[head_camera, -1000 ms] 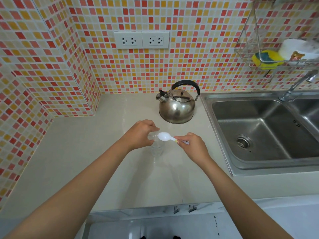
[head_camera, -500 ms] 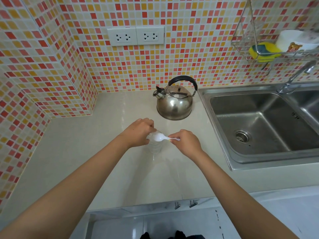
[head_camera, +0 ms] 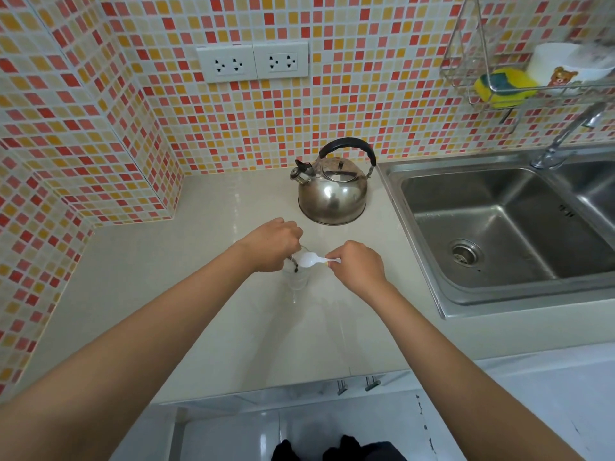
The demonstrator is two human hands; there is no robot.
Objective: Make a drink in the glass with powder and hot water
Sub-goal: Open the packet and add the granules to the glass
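Observation:
A clear glass (head_camera: 297, 277) stands on the pale counter (head_camera: 166, 277) in front of me. My left hand (head_camera: 271, 244) is closed around its upper left side. My right hand (head_camera: 357, 264) pinches the handle of a small white plastic spoon (head_camera: 311, 260), whose bowl sits over the mouth of the glass. Dark specks of powder show at the glass rim under the spoon. A steel kettle (head_camera: 332, 191) with a black handle stands behind the glass, spout to the left.
A steel sink (head_camera: 499, 227) with a tap (head_camera: 565, 134) lies to the right. A wire rack (head_camera: 499, 78) on the tiled wall holds a yellow sponge and a white cup. Two wall sockets (head_camera: 253, 63) sit above the kettle.
The spoon has shifted slightly left, further over the glass mouth, and dark powder now shows at the rim. My view has also moved a little to the right.

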